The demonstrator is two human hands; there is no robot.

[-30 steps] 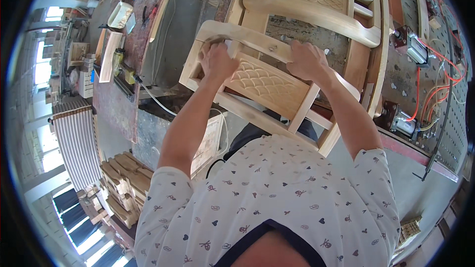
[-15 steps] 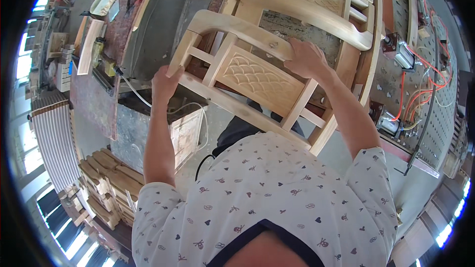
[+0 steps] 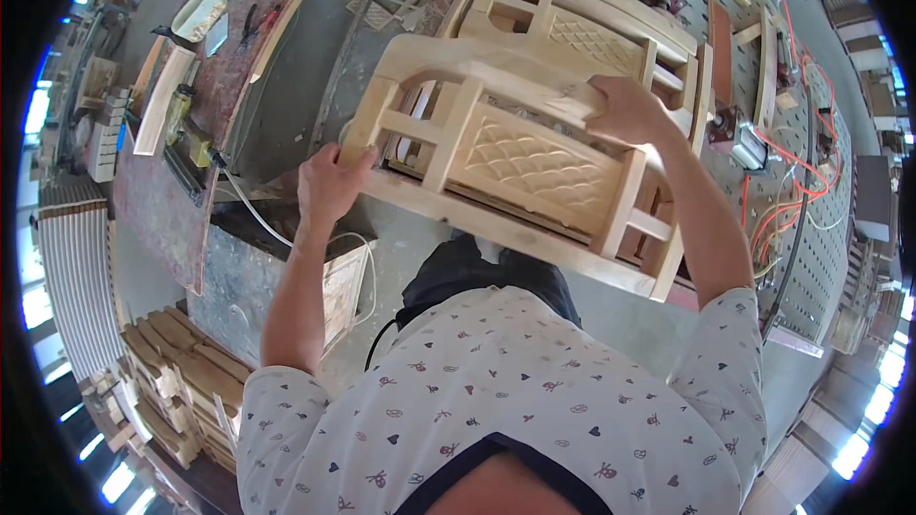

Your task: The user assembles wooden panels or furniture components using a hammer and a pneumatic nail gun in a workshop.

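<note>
A pale wooden frame (image 3: pixel 515 236) with a curved top rail, short slats and a panel (image 3: pixel 534 167) carved in a scale pattern is between my hands. My left hand (image 3: pixel 329 181) is closed around its left end, near the lower corner, thumb on the wood. Over the right part of the curved rail, my right hand (image 3: pixel 630 113) is closed, fingertips partly hidden behind the rail. The frame lies tilted at the near side of the bench, overlapping a similar carved frame (image 3: pixel 596 43) just beyond it. Whether the two touch is hidden.
On the right, a perforated metal table (image 3: pixel 821 238) carries a clamp cylinder (image 3: pixel 739 138) and orange air hoses (image 3: pixel 801 193). A metal-sided box (image 3: pixel 243 262) with a white hose (image 3: pixel 250 181) stands to the left. Stacked wooden pieces (image 3: pixel 191 372) lie at lower left.
The held frame has shifted right and slightly nearer to me, with both hands still gripping it. My view has turned a little, so the bench and tools appear displaced.
</note>
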